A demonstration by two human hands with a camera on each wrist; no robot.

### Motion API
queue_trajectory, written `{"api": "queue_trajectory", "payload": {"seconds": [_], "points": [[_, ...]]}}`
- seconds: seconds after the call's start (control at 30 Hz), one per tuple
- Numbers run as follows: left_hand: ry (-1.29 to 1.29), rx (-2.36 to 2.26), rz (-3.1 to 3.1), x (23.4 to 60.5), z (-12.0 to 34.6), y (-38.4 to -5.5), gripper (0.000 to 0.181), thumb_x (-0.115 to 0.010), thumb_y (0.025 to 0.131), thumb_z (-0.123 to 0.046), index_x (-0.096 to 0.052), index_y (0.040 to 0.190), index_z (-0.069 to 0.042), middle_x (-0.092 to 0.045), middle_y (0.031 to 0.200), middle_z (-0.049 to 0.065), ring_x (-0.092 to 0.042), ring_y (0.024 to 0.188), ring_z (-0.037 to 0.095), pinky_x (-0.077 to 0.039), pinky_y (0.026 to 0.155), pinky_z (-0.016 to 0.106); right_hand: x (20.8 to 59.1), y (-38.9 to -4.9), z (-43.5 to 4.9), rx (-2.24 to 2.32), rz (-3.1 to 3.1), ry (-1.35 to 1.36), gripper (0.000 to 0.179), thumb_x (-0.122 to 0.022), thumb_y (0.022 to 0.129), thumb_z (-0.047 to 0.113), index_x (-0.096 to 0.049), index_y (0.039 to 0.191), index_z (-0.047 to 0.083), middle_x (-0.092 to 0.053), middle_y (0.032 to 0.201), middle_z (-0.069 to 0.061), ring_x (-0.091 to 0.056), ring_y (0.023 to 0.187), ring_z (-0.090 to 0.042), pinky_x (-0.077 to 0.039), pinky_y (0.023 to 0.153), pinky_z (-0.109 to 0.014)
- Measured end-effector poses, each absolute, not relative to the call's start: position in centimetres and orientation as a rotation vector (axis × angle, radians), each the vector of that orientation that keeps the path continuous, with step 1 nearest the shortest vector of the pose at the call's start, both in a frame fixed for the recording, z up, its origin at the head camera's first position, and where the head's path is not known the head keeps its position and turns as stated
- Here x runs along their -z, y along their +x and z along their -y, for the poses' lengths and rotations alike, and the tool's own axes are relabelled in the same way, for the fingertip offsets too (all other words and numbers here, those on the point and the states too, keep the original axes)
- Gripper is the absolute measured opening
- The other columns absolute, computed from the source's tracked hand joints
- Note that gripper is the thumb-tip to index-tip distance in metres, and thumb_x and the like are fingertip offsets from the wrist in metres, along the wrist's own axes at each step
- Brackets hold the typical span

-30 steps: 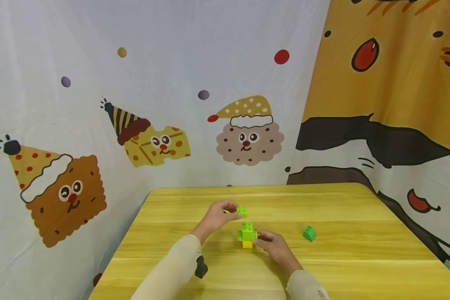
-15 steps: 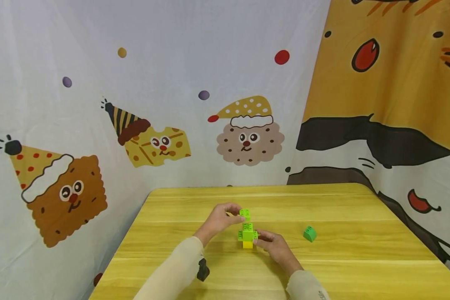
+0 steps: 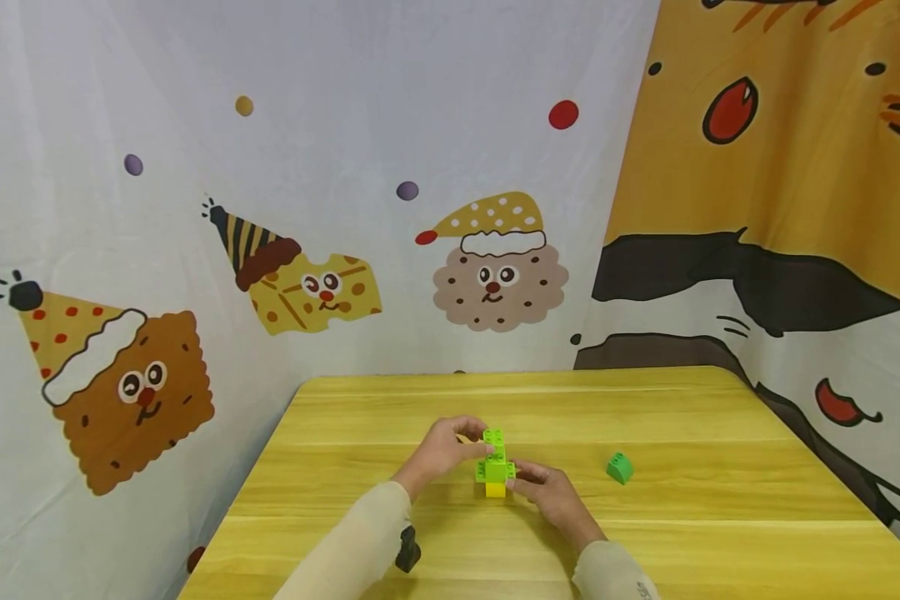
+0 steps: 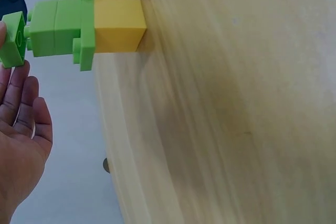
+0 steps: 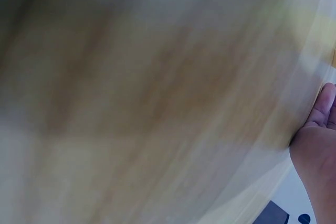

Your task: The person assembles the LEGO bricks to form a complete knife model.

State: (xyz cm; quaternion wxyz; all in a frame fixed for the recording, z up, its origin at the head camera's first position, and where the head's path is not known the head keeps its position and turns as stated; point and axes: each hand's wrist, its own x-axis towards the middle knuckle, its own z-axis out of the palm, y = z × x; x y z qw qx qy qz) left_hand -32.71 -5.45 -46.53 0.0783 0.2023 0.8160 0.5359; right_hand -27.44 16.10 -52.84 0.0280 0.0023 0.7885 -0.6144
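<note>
My left hand [image 3: 450, 450] pinches a light green toy brick [image 3: 492, 436] between thumb and fingers, right above the stack. In the left wrist view this held brick [image 4: 13, 40] is slightly tilted, its hollow underside facing the studs. The stack of toy bricks [image 3: 497, 473] stands upright: a yellow brick [image 4: 119, 25] at the bottom, a wider green piece [image 4: 87, 32] over it, and light green bricks [image 4: 55, 27] on top. My right hand [image 3: 555, 493] holds the stack's right side, at the end of the wider piece. In the right wrist view, the right hand [image 5: 317, 145] shows only at the edge.
A darker green brick with a curved top [image 3: 619, 467] lies on the wooden table [image 3: 690, 533], right of the right hand. A cartoon-printed cloth [image 3: 405, 108] hangs behind the table. Beneath the left sleeve, a black device [image 3: 408, 550] shows.
My left hand has moved down and slightly right, bringing the light green brick from behind and above the stack to right over its top studs. The right hand has stayed at the stack.
</note>
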Motion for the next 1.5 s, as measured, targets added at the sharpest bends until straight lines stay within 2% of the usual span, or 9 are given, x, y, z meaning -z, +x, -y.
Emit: {"api": "queue_trajectory", "payload": {"seconds": [0.3, 0.73, 1.0, 1.27, 1.5], "points": [[0.613, -1.579, -2.457, 47.17, 5.34, -32.49, 0.029, -0.077, 0.088, -0.035, -0.07, 0.111, -0.019, -0.064, 0.104, -0.004, -0.057, 0.102, 0.025, -0.05, 0.081, 0.039, 52.85, -27.41, -16.11, 1.893, -2.428, 0.017, 0.05, -0.077, 0.088, 0.026, -0.065, 0.13, 0.002, -0.068, 0.117, -0.014, -0.062, 0.107, -0.027, -0.051, 0.087, -0.044], [0.659, -1.511, -2.513, 47.18, 5.33, -32.38, 0.025, -0.077, 0.088, -0.034, -0.07, 0.109, -0.022, -0.064, 0.103, -0.005, -0.055, 0.096, 0.016, -0.048, 0.082, 0.036, 52.77, -27.48, -16.19, 1.895, -2.421, 0.005, 0.051, -0.076, 0.088, 0.029, -0.064, 0.131, 0.003, -0.067, 0.117, -0.013, -0.061, 0.108, -0.027, -0.05, 0.089, -0.045], [0.66, -1.531, -2.498, 47.11, 5.22, -32.13, 0.041, -0.076, 0.089, -0.036, -0.068, 0.124, -0.016, -0.063, 0.107, -0.007, -0.055, 0.101, 0.016, -0.047, 0.088, 0.037, 52.75, -27.3, -16.08, 1.885, -2.431, 0.013, 0.051, -0.076, 0.088, 0.029, -0.064, 0.131, 0.004, -0.067, 0.12, -0.014, -0.061, 0.11, -0.028, -0.05, 0.088, -0.046], [0.683, -1.551, -2.506, 47.17, 5.15, -32.02, 0.029, -0.074, 0.09, -0.037, -0.073, 0.115, -0.022, -0.064, 0.108, -0.007, -0.056, 0.1, 0.016, -0.047, 0.085, 0.035, 52.65, -27.26, -16.0, 1.888, -2.431, 0.008, 0.05, -0.076, 0.089, 0.029, -0.065, 0.13, 0.004, -0.066, 0.121, -0.015, -0.06, 0.111, -0.029, -0.05, 0.09, -0.047], [0.714, -1.537, -2.502, 47.04, 5.26, -32.1, 0.028, -0.073, 0.091, -0.036, -0.073, 0.115, -0.022, -0.065, 0.11, -0.004, -0.056, 0.102, 0.017, -0.048, 0.084, 0.035, 52.73, -27.26, -16.07, 1.887, -2.421, 0.007, 0.051, -0.075, 0.089, 0.03, -0.064, 0.132, 0.004, -0.066, 0.121, -0.014, -0.06, 0.111, -0.029, -0.05, 0.09, -0.048]]}}
